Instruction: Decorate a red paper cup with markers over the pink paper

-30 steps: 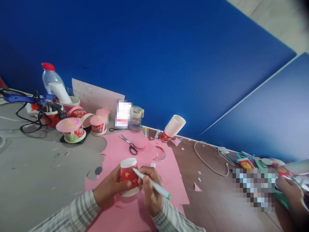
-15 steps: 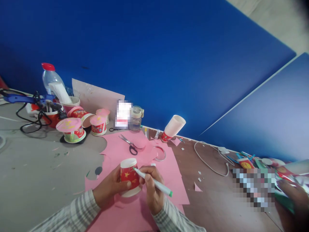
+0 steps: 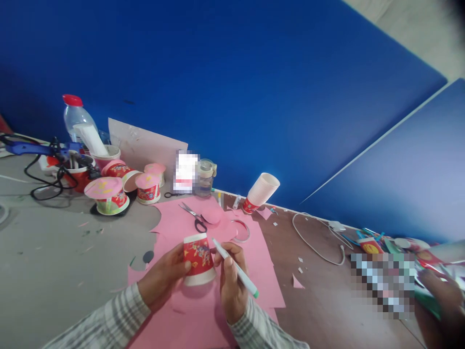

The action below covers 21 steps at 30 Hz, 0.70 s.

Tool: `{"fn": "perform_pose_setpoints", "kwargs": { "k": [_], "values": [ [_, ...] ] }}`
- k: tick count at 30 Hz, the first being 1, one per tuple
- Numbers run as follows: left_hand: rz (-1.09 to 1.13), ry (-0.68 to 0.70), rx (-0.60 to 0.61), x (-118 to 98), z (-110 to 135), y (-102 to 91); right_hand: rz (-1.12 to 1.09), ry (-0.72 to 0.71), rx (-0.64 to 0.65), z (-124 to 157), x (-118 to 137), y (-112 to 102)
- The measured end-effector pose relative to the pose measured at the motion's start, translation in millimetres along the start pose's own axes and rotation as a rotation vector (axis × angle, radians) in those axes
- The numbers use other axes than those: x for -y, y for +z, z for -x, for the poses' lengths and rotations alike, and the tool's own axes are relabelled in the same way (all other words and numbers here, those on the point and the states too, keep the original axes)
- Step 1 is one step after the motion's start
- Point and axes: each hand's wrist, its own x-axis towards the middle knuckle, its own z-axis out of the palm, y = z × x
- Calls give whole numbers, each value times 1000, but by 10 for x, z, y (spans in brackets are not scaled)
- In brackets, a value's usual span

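My left hand [image 3: 163,271] is closed around the side of a red paper cup [image 3: 198,257] with a gold and coloured print, held upside down above pink paper [image 3: 257,276]. Between the fingers of my right hand [image 3: 232,281] is a white marker pen [image 3: 236,269] with a green end. Its tip points up and left, just right of the cup and apart from it. Beyond the cup, scissors [image 3: 198,220] and a roll of tape [image 3: 248,231] lie on the pink paper.
At left stand several red cups with pink paper discs [image 3: 105,188], a bottle [image 3: 78,116] and a blue tool [image 3: 29,148]. A leaning stack of cups [image 3: 264,189] and a white cable [image 3: 316,252] lie rightward. Another person's hand [image 3: 441,291] is at far right.
The cup has turned in my left hand, bringing a different part of its print to the front. The marker's tip has moved off the cup, slightly up and right.
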Motion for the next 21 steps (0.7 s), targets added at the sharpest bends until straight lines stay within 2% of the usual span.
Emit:
{"fn": "perform_pose_setpoints", "kwargs": {
  "k": [4, 8, 12, 17, 21],
  "values": [
    [12, 35, -16, 24, 19, -16, 53, -61, 62, 53, 78, 9],
    [-42, 18, 47, 55, 51, -18, 78, -121, 152, 175, 95, 8],
    [-48, -32, 26, 16, 48, -23, 123, -271, 158, 309, 72, 40],
    [12, -26, -11, -48, 26, -53, 194, -414, 143, 414, 94, 123],
    [75, -62, -2, -40, 32, -72, 260, -494, 248, 422, 122, 123]
  ]
}}
